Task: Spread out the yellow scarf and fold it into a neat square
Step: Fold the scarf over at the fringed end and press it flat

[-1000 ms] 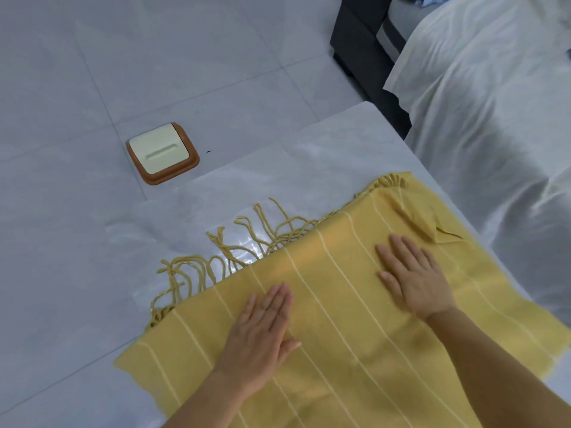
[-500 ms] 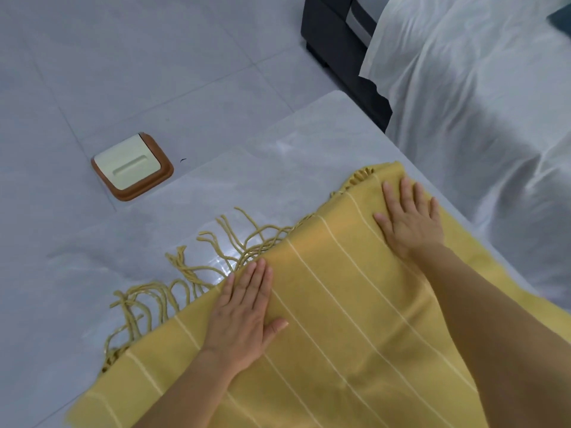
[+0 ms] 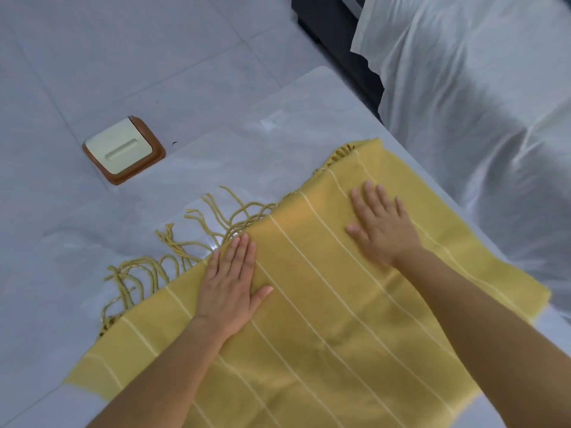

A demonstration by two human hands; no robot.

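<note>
Nearest you, your two forearms reach out over the yellow scarf [image 3: 324,319], which lies across the desk [image 3: 216,156] in a broad striped panel, its near part running out of the bottom of the view. Your left hand [image 3: 230,282] lies palm down near the fringed edge, fingers straight and together, thumb out to the side. Its likely job is to pin the cloth so it does not slide while you smooth it. Farther out, your right hand [image 3: 381,225] also presses flat, fingers spread, toward the far corner. It is slightly blurred, which suggests a sweep to flatten the cloth. Neither hand has a grip on anything; both are open against the cloth. Beyond your left fingertips the fringe [image 3: 173,251] trails loose and tangled over the desk, and it probably wants straightening before any fold. Past the desk, a brown-and-cream box [image 3: 123,149] sits on the tiled floor [image 3: 123,41], and a bed [image 3: 479,103] draped in white stands to the right.
</note>
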